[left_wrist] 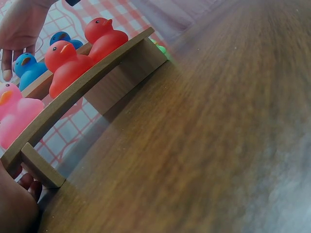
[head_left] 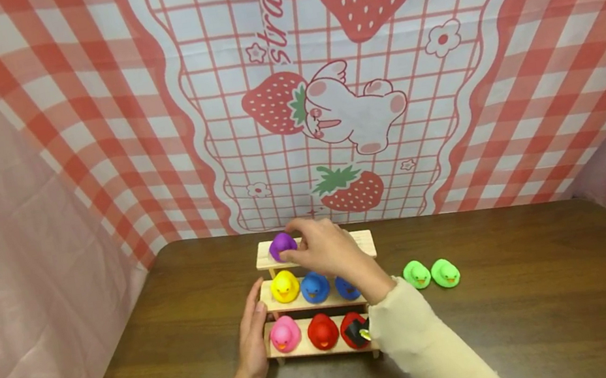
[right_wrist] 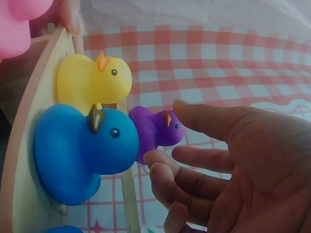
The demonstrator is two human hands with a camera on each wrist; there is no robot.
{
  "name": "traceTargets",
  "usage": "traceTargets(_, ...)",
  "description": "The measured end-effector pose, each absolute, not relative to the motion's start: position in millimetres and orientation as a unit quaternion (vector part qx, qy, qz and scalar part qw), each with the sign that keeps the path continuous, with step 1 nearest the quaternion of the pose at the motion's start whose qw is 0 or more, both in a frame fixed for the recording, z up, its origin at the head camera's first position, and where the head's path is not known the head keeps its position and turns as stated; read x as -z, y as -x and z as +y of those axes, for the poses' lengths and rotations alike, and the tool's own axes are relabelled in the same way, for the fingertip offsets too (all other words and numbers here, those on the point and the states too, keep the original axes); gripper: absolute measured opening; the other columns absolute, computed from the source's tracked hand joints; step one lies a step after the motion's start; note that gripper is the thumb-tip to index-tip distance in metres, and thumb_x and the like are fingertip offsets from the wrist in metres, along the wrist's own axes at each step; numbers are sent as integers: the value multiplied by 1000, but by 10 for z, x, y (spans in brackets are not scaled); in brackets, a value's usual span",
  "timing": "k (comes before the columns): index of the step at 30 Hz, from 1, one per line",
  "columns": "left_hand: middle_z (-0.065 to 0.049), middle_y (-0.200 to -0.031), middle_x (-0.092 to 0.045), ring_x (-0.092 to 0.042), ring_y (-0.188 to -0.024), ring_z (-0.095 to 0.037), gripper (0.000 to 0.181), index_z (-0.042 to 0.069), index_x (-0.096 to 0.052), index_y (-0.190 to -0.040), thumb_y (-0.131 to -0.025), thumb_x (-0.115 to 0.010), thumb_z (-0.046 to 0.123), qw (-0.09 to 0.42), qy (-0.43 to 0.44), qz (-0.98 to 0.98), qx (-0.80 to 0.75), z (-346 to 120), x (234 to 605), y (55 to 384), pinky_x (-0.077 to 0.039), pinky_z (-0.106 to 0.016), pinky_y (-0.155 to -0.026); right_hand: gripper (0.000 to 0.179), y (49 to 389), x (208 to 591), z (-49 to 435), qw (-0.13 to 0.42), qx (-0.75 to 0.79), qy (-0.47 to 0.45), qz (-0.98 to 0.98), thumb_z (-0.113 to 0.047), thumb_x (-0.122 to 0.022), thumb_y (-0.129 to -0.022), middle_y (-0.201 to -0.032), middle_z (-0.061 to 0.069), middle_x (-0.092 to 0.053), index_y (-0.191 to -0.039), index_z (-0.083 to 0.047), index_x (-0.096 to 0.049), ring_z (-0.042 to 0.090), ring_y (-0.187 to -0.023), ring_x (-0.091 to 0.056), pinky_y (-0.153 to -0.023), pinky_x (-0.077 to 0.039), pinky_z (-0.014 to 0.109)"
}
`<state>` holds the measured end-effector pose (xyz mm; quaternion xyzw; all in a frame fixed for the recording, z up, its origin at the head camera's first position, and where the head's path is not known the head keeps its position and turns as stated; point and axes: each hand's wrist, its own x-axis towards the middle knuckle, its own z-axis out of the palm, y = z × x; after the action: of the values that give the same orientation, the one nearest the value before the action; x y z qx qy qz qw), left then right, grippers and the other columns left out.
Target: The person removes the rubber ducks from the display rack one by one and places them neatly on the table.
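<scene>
A wooden three-tier stand [head_left: 327, 305] holds small rubber ducks. At the left end of its top tier, my right hand [head_left: 326, 246] pinches a purple duck [head_left: 281, 245] between thumb and fingers; in the right wrist view the thumb tip [right_wrist: 181, 106] lies right at its head. My left hand [head_left: 253, 335] holds the stand's left end, fingertips [left_wrist: 34, 189] curled by a leg under the bottom tier. A yellow duck [head_left: 285, 286] and two blue ducks [head_left: 314, 287] sit on the middle tier. A pink duck [head_left: 285, 334] and two red ducks [head_left: 322, 332] occupy the bottom tier.
Two green ducks [head_left: 416, 275] stand on the brown wooden table [head_left: 534, 298], right of the stand. A checked strawberry cloth [head_left: 285, 152] hangs behind the table. My right forearm and sleeve [head_left: 428, 341] cross the stand's right end, partly covering a blue duck.
</scene>
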<state>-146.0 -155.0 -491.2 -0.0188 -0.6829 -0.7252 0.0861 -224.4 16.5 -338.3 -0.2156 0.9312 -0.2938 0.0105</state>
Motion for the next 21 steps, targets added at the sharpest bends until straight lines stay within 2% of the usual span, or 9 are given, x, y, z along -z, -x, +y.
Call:
traceTargets(10, 7, -95, -55, -53, -88, -5, 51, 2, -29, -156, -109, -31, 22, 91, 22, -678, 729, -1541, 4926, 1466, -42, -19, -87, 48, 2254, 3419, 106, 14, 281, 215, 935, -40, -75, -88, -78, 0, -69, -129, -17, -65, 12, -63, -58, -55, -44, 26)
traceTargets(17, 11, -108, -57, -53, -90, -5, 51, 3, -29, -156, -109, -32, 22, 91, 16, -678, 729, -1543, 4928, 1467, -42, -19, -89, 48, 2254, 3437, 76, 7, 268, 211, 940, -40, -74, -89, -80, 0, -70, -131, -17, -65, 12, -64, -57, -55, -44, 26)
traceTargets(21, 7, -100, -56, -53, -88, -5, 51, 2, -29, -156, -109, -31, 21, 90, 18, -677, 730, -1543, 4928, 1465, -42, -19, -87, 48, 2251, 3448, 68, 1, 268, 209, 941, -39, -74, -90, -79, 0, -69, -131, -17, -65, 12, -63, -56, -54, -43, 25)
